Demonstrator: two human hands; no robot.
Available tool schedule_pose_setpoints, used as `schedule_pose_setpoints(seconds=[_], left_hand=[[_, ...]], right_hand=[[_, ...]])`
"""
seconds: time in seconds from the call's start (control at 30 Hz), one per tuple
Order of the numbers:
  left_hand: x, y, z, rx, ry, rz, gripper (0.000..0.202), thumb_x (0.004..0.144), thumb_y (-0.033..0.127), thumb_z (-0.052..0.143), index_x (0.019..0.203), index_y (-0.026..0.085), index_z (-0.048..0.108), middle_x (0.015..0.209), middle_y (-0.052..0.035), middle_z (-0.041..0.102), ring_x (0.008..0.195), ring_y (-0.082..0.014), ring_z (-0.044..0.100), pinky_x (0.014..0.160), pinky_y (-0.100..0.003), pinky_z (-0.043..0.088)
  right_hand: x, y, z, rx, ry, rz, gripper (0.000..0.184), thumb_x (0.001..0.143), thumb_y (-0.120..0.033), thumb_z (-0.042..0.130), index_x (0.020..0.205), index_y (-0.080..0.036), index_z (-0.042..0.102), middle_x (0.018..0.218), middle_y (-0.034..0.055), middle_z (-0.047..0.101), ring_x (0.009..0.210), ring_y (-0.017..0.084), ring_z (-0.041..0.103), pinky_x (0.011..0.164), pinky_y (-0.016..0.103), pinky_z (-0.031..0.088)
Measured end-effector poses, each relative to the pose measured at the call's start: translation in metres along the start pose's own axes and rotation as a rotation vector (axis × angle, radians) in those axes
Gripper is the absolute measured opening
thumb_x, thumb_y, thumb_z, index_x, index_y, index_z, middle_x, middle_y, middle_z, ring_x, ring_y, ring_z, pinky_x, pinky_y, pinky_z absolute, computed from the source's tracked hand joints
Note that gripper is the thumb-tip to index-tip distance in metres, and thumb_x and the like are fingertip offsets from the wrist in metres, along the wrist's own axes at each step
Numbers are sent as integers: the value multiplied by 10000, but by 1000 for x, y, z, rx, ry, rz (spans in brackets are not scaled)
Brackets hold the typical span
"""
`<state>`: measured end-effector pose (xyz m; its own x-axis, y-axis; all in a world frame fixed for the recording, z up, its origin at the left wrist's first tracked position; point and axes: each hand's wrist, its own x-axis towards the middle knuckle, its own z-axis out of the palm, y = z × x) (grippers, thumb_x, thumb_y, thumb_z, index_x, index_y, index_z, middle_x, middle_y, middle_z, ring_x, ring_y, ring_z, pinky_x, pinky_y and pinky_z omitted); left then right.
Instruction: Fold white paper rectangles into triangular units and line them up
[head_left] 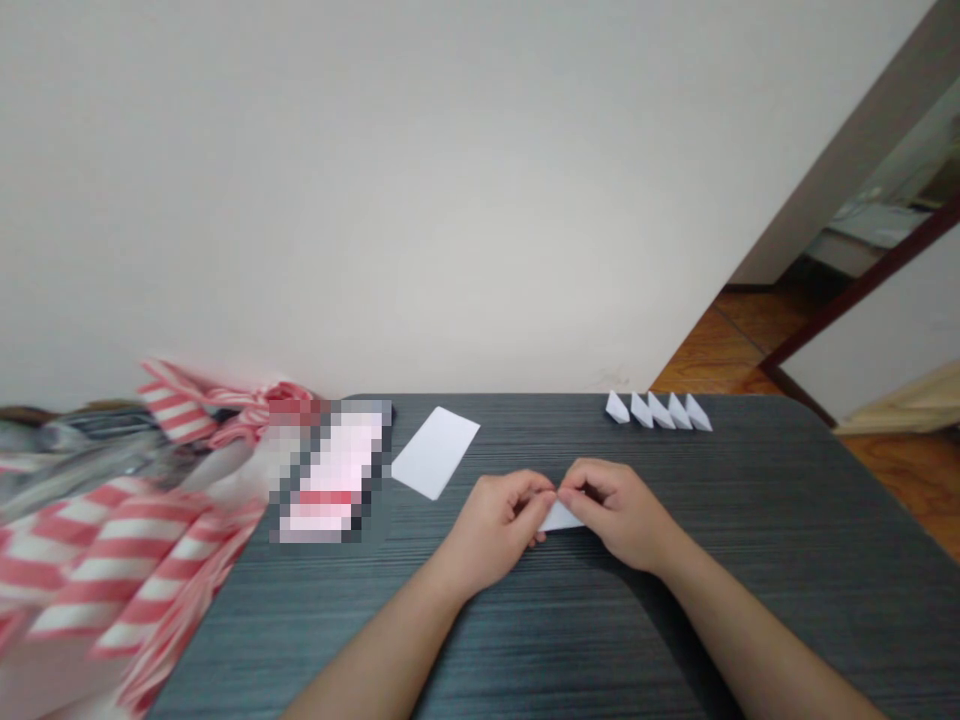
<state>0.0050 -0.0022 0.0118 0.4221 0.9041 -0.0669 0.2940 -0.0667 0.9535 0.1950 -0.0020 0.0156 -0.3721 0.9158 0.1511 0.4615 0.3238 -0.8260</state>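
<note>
Paper [561, 517] between left hand [491, 530] and right hand [615, 515] — pixelated label [330, 470] unreadable

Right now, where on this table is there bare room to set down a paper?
The tabletop is free right of your right hand, below the small folded papers, and between your forearms. Crowded at left, where the striped bag and a blurred object lie.

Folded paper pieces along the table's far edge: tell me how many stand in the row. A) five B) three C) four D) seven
A. Five folded white paper pieces stand side by side on the far edge of the dark wood-grain table, apart from the white paper between the left hand and right hand.
</note>
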Motion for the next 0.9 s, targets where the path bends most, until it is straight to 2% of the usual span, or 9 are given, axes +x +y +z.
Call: schedule_pose_setpoints(seconds=[0.13,0.4,0.9], left_hand=[[0,-2,0,44,16,7,263,899,327,515,729,167,636,543,21,596,508,-118,575,501,-197,391],[0,-4,1,-15,39,-12,278,900,332,507,692,170,596,544,27,571,498,-111,562,502,-195,400],[0,-9,2,-62,46,-62,313,928,392,471,754,172,608,537,14,621,473,-110,546,487,-194,410]], right_hand=[[0,1,0,4,2,11,184,884,-197,564,721,-179,649,696,10,630,668,150,569,639,255,421],[-1,5,-1,3,13,67,199,887,-210,542,702,-178,607,662,-6,612,634,143,549,602,244,410],[-1,10,-2,35,46,113,220,895,-232,532,686,-178,573,644,-17,564,624,139,517,590,241,382]])
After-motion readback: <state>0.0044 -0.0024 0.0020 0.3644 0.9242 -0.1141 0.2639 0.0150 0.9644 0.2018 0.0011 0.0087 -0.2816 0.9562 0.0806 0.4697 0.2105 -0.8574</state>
